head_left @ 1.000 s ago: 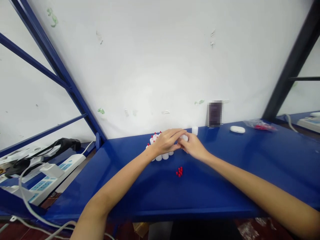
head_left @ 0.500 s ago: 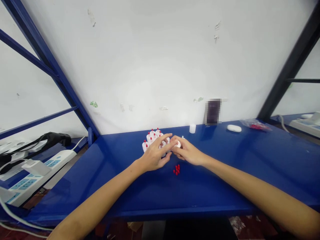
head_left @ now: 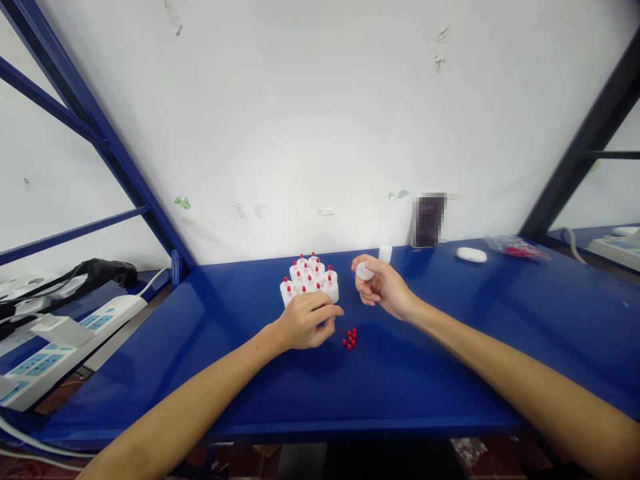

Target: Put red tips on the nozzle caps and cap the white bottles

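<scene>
My right hand [head_left: 386, 288] is closed around a small white bottle [head_left: 364, 271], raised over the blue table with its rounded end facing me. Whether a red tip is on that bottle, I cannot see. Over the table to its left, my left hand [head_left: 309, 321] has its fingers bent, with a gap between thumb and index finger and nothing visible in it. Its fingertips are just above and left of several loose red caps [head_left: 350, 339]. Behind this hand stands a tight group of white bottles [head_left: 301, 280] topped with red caps; the nearest ones are partly hidden.
Another white bottle [head_left: 385, 253] stands near the wall behind my right hand. Farther right are a blurred dark upright object [head_left: 429, 220], a white oval case [head_left: 471, 255] and a clear bag with red pieces [head_left: 517, 249]. Power strips [head_left: 100, 317] lie beyond the table's left side.
My hands have separated. The right has moved slightly up and right with the bottle; the left has drawn back towards the loose red caps, uncovering more of the bottle group.
</scene>
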Demonstrator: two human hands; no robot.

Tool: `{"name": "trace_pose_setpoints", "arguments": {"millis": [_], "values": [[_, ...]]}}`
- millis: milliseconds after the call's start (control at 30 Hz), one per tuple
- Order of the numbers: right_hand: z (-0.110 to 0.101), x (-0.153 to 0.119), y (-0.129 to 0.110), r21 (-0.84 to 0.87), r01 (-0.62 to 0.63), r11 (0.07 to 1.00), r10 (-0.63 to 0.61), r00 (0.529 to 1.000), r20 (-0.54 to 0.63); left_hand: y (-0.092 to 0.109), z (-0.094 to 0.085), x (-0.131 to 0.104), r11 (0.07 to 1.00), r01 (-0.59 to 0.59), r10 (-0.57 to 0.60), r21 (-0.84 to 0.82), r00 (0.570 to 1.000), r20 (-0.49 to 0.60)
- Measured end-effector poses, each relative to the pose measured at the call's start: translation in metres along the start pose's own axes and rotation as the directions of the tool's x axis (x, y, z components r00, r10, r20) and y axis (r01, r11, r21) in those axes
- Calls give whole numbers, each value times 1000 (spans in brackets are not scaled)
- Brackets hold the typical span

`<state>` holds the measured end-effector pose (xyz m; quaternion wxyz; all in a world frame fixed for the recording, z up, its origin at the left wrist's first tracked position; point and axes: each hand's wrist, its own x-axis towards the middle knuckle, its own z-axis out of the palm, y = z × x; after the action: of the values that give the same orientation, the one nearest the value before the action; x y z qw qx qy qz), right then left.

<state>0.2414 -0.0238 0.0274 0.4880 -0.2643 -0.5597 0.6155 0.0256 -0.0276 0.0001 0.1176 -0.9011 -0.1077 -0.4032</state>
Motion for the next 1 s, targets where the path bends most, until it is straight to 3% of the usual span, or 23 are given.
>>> {"name": "trace_pose_setpoints", "arguments": {"millis": [467,600,700,767,867,1000], "values": [[-13,10,8,15,47,999,-46,993,-107,-1,0,1,1000,2,-2,24,1000,1],[-13,5,13,-186,13,982,-12,1000,4,-3,-2,0,998,19,-18,52,1000,-23],[-7,-1,17,-488,-1,873,49,995,86,-4,-3,1,992,80,-80,96,997,-9],[-2,-5,19,-638,54,768,48,989,142,-4,-3,2,978,114,-125,177,991,55],[5,-8,21,-724,185,665,-8,971,240,-5,-6,4,958,35,-84,286,983,164],[5,-9,18,-721,264,641,-55,952,300,-7,-14,8,960,-83,34,267,982,184]]}}
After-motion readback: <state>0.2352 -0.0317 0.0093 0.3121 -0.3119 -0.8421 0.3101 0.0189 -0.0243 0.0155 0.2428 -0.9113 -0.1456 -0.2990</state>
